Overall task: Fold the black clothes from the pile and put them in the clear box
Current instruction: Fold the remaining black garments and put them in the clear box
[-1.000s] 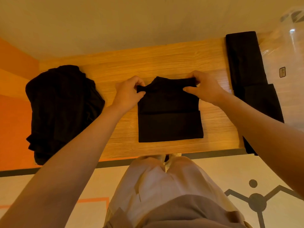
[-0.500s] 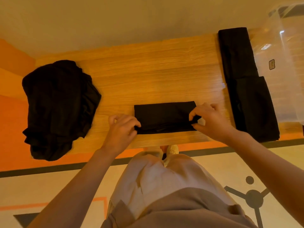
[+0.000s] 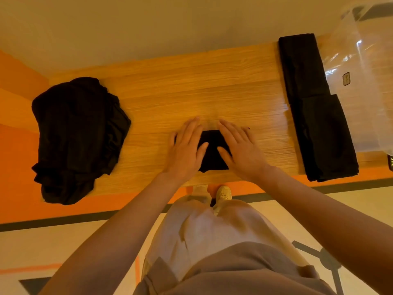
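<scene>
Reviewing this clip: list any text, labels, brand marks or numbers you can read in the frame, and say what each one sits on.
No text can be read in this frame.
Small rectangular label on the clear box: too small and blurred to read.
Folded black garment under both hands, the black pile and the folded black stack: no print or tag visible.
Wooden table: no markings.

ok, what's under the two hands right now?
Both the left hand and right hand press flat on a folded black garment on the wooden table. Only its middle strip shows; the hands cover the rest.
</scene>
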`<state>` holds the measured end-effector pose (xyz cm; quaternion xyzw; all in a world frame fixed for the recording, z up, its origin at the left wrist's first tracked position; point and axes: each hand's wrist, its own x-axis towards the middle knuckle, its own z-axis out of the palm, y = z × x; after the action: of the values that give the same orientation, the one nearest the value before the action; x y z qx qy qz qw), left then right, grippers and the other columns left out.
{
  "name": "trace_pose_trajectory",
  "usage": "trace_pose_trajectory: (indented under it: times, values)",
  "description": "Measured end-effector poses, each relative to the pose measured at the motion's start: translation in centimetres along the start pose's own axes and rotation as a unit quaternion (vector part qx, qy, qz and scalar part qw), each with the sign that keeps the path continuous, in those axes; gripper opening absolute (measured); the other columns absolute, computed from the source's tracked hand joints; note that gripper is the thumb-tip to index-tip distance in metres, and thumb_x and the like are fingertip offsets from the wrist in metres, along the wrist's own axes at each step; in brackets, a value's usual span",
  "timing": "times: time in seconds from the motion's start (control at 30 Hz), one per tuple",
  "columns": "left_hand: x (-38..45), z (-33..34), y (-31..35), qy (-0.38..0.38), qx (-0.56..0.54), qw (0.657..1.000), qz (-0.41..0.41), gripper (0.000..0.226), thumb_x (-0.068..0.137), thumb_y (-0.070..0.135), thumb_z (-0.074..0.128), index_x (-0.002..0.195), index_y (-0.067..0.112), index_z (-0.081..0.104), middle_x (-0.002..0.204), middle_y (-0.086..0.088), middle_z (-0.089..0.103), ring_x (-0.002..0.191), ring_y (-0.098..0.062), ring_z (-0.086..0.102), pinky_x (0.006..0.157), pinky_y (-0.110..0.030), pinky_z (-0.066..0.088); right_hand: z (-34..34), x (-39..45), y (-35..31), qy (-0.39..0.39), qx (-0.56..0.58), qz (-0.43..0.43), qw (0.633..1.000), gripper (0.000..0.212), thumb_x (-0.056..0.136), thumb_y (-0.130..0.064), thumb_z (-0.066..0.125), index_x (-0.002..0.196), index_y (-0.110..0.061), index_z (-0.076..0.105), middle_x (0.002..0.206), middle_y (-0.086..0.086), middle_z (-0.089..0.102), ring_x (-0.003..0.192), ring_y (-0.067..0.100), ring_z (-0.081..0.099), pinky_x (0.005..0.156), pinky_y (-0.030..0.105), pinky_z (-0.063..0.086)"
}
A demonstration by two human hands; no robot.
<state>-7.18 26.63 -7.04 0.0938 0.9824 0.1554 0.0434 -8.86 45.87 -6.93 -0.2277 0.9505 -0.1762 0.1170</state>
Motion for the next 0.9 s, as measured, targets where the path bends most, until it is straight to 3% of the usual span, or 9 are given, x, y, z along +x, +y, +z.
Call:
trace_pose_trajectory:
  times: [0.13,0.33,0.43,0.53,0.63,0.73,0.9]
  values:
    - [-0.8,2.9,-1.1,-0.073,0.059,0.995,0.014,0.060,0.101,0.048,0.019,0.151,0.014,0.026,0.158,-0.005,0.021,0.146,-0.020,0.013,0.116,-0.043,0.010,2.5,-0.5,1.2,-0.066,-0.080,0.011,0.995,0.067,0.100,-0.054,0.010,0.152,-0.013,0.020,0.159,0.005,0.019,0.147,0.019,0.013,0.118,0.043,0.010]
    - [-2.7,2.6,-3.5,-0.109,0.091,0.988,0.056,0.061,0.102,0.049,0.012,0.152,0.015,0.021,0.160,-0.007,0.014,0.148,-0.023,0.010,0.117,-0.052,0.011,2.0,-2.0,3.5,-0.073,-0.106,0.034,0.991,0.069,0.099,-0.055,0.012,0.153,-0.012,0.014,0.161,0.004,0.009,0.148,0.016,0.001,0.118,0.046,0.010]
    - [-2.5,1.9,-3.6,-0.114,0.086,0.989,0.047,0.062,0.101,0.051,0.009,0.152,0.019,0.022,0.160,-0.004,0.017,0.147,-0.023,0.014,0.117,-0.049,0.005,1.5,-2.0,3.5,-0.071,-0.092,0.033,0.993,0.071,0.097,-0.056,0.005,0.153,-0.013,0.013,0.161,0.002,0.007,0.148,0.014,-0.002,0.118,0.046,0.002]
    - [-1.9,0.7,-3.8,-0.073,0.070,0.994,0.028,0.059,0.100,0.049,0.021,0.149,0.017,0.031,0.152,-0.005,0.035,0.140,-0.024,0.030,0.110,-0.047,0.013,0.0,-1.6,2.9,-0.065,-0.067,0.047,0.995,0.066,0.097,-0.052,0.021,0.152,-0.015,0.021,0.160,0.000,0.016,0.148,0.016,0.009,0.117,0.047,-0.001]
    - [-0.5,-0.6,-4.6,-0.056,0.091,0.994,0.019,0.058,0.094,0.048,0.035,0.142,0.016,0.040,0.136,-0.004,0.050,0.125,-0.023,0.045,0.099,-0.042,0.019,-1.6,-0.7,2.5,-0.060,-0.071,0.062,0.994,0.063,0.095,-0.041,0.049,0.149,-0.017,0.027,0.154,0.001,0.030,0.141,0.020,0.026,0.112,0.046,0.008]
    - [1.3,-1.6,-5.7,-0.113,0.066,0.991,0.033,0.057,0.089,0.053,0.053,0.137,0.023,0.044,0.130,0.004,0.050,0.123,-0.020,0.039,0.097,-0.040,0.018,-2.6,0.8,2.3,-0.087,-0.064,0.127,0.986,0.062,0.090,-0.041,0.059,0.143,-0.021,0.034,0.142,0.001,0.043,0.131,0.022,0.035,0.108,0.045,0.016]
    - [4.3,-3.6,-5.4,-0.237,0.050,0.970,-0.012,0.042,0.082,0.056,0.063,0.116,0.033,0.055,0.110,0.008,0.047,0.118,-0.020,0.034,0.086,-0.038,0.021,-3.1,2.2,2.4,-0.144,-0.016,0.225,0.963,0.035,0.086,-0.039,0.065,0.116,-0.022,0.058,0.118,0.004,0.056,0.120,0.026,0.042,0.106,0.048,0.019]
